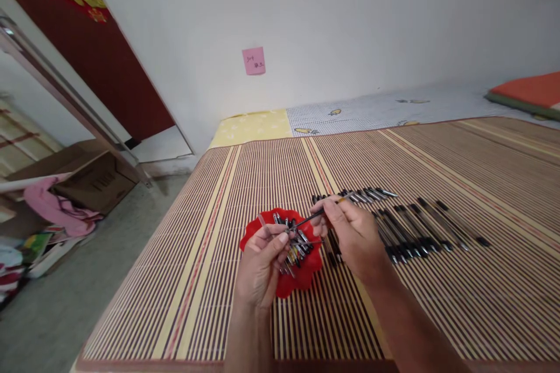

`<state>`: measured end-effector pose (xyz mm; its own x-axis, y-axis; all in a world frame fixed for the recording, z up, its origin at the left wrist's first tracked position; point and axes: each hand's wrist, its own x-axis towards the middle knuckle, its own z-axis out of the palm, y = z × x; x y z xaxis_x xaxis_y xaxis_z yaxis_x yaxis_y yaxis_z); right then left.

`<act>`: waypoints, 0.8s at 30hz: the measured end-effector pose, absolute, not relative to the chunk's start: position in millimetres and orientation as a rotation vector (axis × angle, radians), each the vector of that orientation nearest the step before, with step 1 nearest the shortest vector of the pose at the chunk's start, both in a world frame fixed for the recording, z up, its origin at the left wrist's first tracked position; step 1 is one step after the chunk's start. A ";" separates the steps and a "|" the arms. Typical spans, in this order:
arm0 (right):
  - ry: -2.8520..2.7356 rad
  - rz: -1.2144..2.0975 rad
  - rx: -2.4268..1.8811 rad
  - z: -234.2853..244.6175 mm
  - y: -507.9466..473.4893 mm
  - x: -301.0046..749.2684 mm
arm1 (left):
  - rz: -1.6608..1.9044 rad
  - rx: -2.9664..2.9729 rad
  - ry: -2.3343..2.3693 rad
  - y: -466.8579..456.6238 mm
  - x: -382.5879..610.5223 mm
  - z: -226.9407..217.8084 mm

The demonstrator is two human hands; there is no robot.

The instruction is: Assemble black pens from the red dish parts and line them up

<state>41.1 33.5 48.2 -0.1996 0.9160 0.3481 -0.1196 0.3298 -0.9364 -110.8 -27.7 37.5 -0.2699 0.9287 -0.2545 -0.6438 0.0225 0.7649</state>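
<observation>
My left hand is closed in a pinch above a red scalloped bowl. A pale, see-through pen barrel sticks up from its fingers. In my right hand, thumb and fingers pinch a thin dark pen refill, its yellowish end pointing up to the right. The refill's other end reaches the left fingertips; whether it enters a part there is too small to tell. Loose pen parts, several with silvery tips, fill the bowl, partly hidden by my left hand.
Right of the bowl, pens and pen parts lie in rows on a striped bamboo mat. A folded orange cloth rests at the far right. Left of the bed, a cardboard box stands on the floor. A pink note is on the wall.
</observation>
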 end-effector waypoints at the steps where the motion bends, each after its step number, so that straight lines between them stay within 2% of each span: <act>1: -1.459 1.132 -0.776 48.7 33.9 41.5 | 1.580 0.405 0.975 -27.9 -110.3 37.4; 15: -1.522 1.245 -0.834 49.3 39.5 47.3 | 1.457 0.755 1.071 -30.5 -109.1 26.1; 24: -1.545 1.301 -0.921 47.4 45.7 40.8 | 1.276 0.629 0.887 -31.8 -100.9 31.0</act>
